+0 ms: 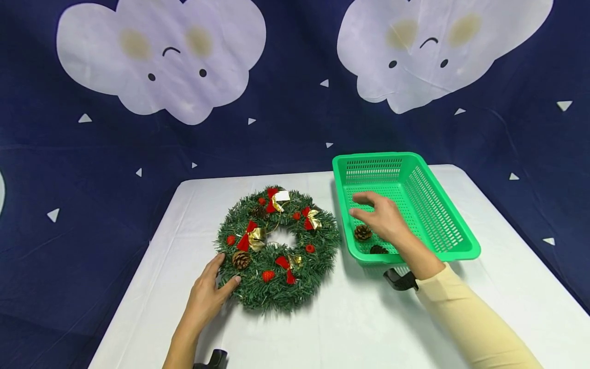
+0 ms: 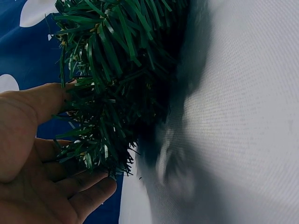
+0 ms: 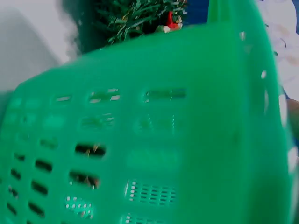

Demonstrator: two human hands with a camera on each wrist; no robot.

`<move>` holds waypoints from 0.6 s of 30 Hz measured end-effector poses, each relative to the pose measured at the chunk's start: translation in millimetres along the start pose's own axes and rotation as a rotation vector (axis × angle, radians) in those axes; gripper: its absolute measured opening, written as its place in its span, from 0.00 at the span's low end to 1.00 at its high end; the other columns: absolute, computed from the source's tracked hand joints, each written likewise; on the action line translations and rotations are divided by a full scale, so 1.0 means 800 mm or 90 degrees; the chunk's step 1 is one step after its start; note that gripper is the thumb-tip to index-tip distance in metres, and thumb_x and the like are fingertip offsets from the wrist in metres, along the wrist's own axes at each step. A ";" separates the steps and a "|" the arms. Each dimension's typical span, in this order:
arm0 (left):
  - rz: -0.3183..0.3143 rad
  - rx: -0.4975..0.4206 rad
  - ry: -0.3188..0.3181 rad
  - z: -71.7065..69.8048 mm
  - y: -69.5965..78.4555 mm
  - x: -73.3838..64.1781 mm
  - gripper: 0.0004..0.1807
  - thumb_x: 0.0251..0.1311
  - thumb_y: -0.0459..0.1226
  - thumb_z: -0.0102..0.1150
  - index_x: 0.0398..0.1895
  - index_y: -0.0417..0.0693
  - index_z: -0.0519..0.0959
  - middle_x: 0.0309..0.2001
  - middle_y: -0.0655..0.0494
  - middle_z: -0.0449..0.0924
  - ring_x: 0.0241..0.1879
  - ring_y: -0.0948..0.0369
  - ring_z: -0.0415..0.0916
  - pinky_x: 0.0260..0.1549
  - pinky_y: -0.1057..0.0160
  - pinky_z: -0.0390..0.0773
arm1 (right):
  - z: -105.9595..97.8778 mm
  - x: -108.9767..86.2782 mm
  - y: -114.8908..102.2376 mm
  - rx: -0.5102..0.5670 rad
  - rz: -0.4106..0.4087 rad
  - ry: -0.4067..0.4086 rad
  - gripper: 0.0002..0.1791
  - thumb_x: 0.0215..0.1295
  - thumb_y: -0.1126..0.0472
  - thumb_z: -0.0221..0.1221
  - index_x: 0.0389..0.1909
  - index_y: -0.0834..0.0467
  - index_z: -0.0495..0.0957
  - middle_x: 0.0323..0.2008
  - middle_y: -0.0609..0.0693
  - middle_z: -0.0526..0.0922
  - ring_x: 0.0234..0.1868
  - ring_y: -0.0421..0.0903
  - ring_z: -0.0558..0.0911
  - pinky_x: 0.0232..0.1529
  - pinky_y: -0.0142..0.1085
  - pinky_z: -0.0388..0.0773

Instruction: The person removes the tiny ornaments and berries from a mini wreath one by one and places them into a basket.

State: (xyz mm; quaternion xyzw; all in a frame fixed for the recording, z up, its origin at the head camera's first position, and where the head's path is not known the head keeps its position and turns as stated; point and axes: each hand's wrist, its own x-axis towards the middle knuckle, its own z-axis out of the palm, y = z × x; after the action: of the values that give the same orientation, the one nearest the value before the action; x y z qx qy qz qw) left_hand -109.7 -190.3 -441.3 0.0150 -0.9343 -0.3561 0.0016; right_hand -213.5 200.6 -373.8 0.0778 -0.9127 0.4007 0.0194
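A green Christmas wreath with red and gold bows, red berries and a pine cone lies on the table. At its near left edge, my left hand holds the rim, with needles between thumb and fingers in the left wrist view. My right hand hovers over the near left part of a green plastic basket, thumb and fingers apart, nothing between them. Below it in the basket are a brown pine cone and a darker one, partly hidden by the basket's near rim.
A white cloth covers the table. Behind it hangs a dark blue curtain with clouds and small triangles. The basket's perforated wall fills most of the right wrist view.
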 end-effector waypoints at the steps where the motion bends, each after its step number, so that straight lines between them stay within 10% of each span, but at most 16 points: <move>1: 0.000 0.000 0.000 0.000 0.000 0.000 0.42 0.61 0.47 0.59 0.73 0.42 0.52 0.73 0.42 0.51 0.69 0.39 0.55 0.63 0.37 0.60 | 0.001 0.000 -0.002 0.003 -0.001 -0.001 0.26 0.63 0.49 0.60 0.60 0.53 0.71 0.60 0.54 0.76 0.64 0.58 0.71 0.61 0.54 0.69; 18: 0.002 0.002 0.002 0.000 0.000 -0.001 0.42 0.60 0.46 0.59 0.73 0.43 0.52 0.73 0.42 0.51 0.68 0.38 0.57 0.63 0.37 0.61 | 0.036 -0.002 -0.044 0.033 -0.037 -0.015 0.26 0.60 0.49 0.62 0.59 0.50 0.73 0.59 0.50 0.77 0.64 0.54 0.72 0.62 0.54 0.68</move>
State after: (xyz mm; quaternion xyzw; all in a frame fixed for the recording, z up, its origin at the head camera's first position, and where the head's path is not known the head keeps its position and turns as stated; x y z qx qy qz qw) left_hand -108.6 -190.2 -441.4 0.0142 -0.9348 -0.3549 0.0039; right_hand -205.4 156.5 -367.8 0.1093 -0.8997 0.4223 0.0183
